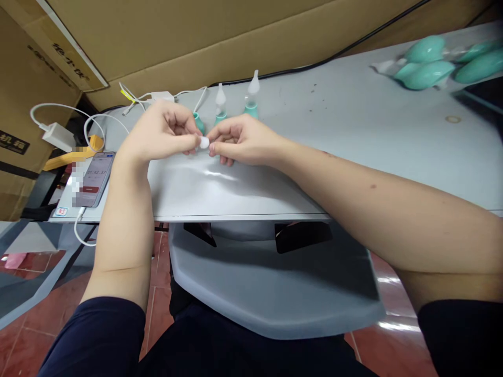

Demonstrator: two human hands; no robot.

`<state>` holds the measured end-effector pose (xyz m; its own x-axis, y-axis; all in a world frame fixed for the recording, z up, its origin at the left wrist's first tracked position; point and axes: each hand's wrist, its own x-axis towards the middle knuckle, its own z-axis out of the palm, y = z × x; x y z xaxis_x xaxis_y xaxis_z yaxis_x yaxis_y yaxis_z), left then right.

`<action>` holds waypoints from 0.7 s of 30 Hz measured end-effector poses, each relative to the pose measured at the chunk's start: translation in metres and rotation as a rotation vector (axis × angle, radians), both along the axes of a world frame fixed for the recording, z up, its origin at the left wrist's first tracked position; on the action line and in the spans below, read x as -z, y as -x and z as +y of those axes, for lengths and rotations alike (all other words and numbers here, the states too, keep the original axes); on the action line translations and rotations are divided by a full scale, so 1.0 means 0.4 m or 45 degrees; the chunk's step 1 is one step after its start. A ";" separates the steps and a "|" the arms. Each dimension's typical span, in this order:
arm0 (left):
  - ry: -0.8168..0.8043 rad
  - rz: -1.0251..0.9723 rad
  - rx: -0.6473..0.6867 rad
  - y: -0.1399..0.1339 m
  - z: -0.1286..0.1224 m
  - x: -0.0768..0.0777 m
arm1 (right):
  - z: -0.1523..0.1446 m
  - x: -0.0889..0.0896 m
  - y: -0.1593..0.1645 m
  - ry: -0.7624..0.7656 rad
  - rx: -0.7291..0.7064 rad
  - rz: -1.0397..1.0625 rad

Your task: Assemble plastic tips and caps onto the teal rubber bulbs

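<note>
Over the tabletop, my left hand (167,131) pinches a small white translucent piece (204,142) between thumb and fingers. The thumb and index finger of my right hand (245,141) close on the right edge of that same piece. Its exact shape is mostly covered by my fingertips. Just behind my hands stands an open teal part (199,123), partly hidden. To its right are two upright teal pieces with clear necks and tapered whitish tips, a nearer-left nozzle (220,99) and a taller nozzle (252,94); my right hand hides the left one's base.
On the grey table (353,131), several teal bulbs (426,68) lie at the far right beside a ring (453,119). A phone (96,178) on a white cable lies left, near a charger (58,137). Cardboard (196,31) backs the table, with a black cable (334,55) along it.
</note>
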<state>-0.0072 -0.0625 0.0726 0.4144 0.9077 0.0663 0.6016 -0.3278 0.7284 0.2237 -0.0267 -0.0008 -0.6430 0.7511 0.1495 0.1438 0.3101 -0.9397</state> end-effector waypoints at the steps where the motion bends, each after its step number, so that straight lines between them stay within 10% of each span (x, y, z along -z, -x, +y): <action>1: -0.045 -0.109 -0.041 -0.003 0.003 0.006 | -0.003 -0.006 -0.001 0.070 0.021 0.094; 21: -0.028 -0.313 -0.130 -0.009 0.032 0.055 | -0.020 -0.028 -0.007 0.128 0.212 0.462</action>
<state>-0.0035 -0.0498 0.0507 0.2895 0.9412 0.1739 0.4386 -0.2919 0.8500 0.2265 -0.0345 0.0105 -0.4308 0.8627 0.2648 -0.1621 0.2147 -0.9631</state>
